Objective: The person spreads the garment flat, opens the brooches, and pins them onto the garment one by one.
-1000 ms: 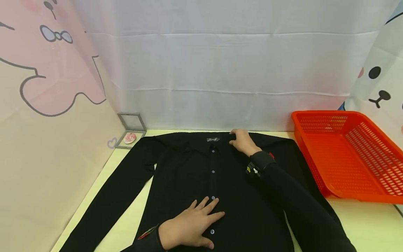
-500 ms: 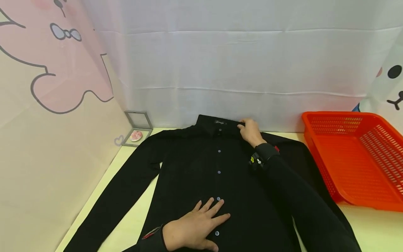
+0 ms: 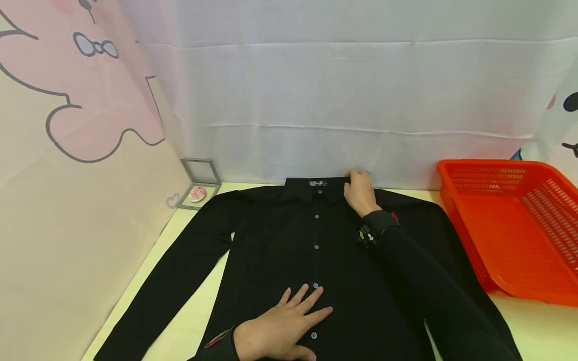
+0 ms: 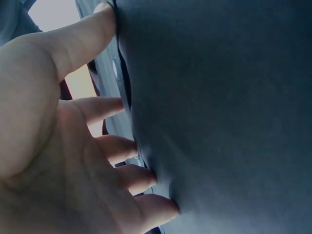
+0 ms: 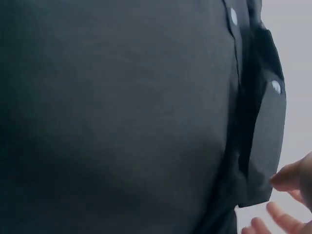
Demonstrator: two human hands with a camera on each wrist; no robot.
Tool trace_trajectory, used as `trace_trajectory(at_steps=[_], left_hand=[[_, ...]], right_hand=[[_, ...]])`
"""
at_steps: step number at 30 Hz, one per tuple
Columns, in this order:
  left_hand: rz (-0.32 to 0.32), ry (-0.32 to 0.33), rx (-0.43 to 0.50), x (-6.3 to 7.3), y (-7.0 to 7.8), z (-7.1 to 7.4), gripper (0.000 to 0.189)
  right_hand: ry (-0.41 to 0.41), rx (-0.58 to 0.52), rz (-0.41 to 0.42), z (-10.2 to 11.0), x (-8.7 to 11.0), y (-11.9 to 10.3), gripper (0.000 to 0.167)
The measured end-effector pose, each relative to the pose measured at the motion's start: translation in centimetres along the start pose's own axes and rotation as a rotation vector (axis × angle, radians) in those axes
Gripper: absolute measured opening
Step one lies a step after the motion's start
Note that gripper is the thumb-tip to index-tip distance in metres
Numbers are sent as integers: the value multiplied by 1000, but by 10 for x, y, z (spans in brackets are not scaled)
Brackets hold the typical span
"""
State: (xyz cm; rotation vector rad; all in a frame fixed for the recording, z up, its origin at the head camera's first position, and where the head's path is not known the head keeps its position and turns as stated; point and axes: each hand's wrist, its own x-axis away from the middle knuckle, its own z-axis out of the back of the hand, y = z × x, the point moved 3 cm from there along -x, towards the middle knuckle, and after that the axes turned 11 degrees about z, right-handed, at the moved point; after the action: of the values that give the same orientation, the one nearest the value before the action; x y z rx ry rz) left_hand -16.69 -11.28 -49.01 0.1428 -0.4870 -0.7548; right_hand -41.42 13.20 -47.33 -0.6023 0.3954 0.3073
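Observation:
A black button-up shirt [image 3: 275,240] lies face up with its collar toward the back wall. Its light buttons run down the middle, and a small label [image 3: 318,183] shows inside the neck. My left hand [image 3: 282,328] rests on the lower front, fingers spread over the button strip; in the left wrist view its fingertips touch the cloth. At the collar's right end, my right hand [image 3: 359,193] pinches the collar [image 5: 268,131]. The right wrist view has the thumb at the collar's edge, with other fingers partly out of frame.
A red plastic basket [image 3: 506,225] stands on the right, next to the shirt's right sleeve. At the back left corner sits a grey-framed box [image 3: 198,200] with a pink round piece [image 3: 196,194]. A white curtain [image 3: 289,90] closes off the back.
My right hand has lifted the collar up from the shirt, then brought it lower, so it now lies straight across the neck. My left hand stays on the shirt front. The view has shifted slightly.

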Motion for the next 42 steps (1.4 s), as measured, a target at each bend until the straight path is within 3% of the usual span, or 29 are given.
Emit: trace_trajectory(at_steps=[2, 4, 7, 9, 12, 16, 18, 20, 25, 27, 30, 34, 38, 42], left_hand=[[18, -5, 11, 1, -1, -1, 90], [32, -10, 22, 2, -1, -2, 90], [42, -20, 37, 2, 0, -3, 91], [43, -28, 43, 2, 1, -3, 91], [40, -56, 57, 0, 5, -3, 92], [22, -69, 137, 2, 2, 3, 85], [42, -30, 199, 8, -7, 8, 78], [103, 47, 249, 15, -22, 15, 72], [281, 317, 318, 44, -67, 30, 56], [328, 386, 344, 57, -85, 35, 53], [403, 418, 364, 74, -109, 45, 55], [443, 457, 337, 86, -130, 56, 56], [463, 477, 284, 83, -143, 63, 57], [489, 405, 248, 71, -156, 65, 63]], right_hand=[[-16, 59, 130, -4, 1, -13, 25], [-88, 88, 250, -11, 2, -27, 26], [-310, 95, 351, -25, 5, -47, 36], [-478, 91, 323, -33, 8, -55, 47], [-648, 114, 241, -42, 12, -61, 59], [-761, 125, 161, -42, 21, -65, 63], [-812, 129, 147, -39, 30, -70, 65], [-857, 123, 136, -35, 40, -76, 66], [-918, 112, 110, -19, 71, -86, 66], [-925, 110, 94, -10, 83, -87, 66], [-932, 101, 76, 2, 99, -88, 66], [-906, 81, 82, 19, 122, -88, 65], [-852, 67, 101, 33, 143, -89, 66], [-806, 26, 90, 49, 160, -90, 66]])
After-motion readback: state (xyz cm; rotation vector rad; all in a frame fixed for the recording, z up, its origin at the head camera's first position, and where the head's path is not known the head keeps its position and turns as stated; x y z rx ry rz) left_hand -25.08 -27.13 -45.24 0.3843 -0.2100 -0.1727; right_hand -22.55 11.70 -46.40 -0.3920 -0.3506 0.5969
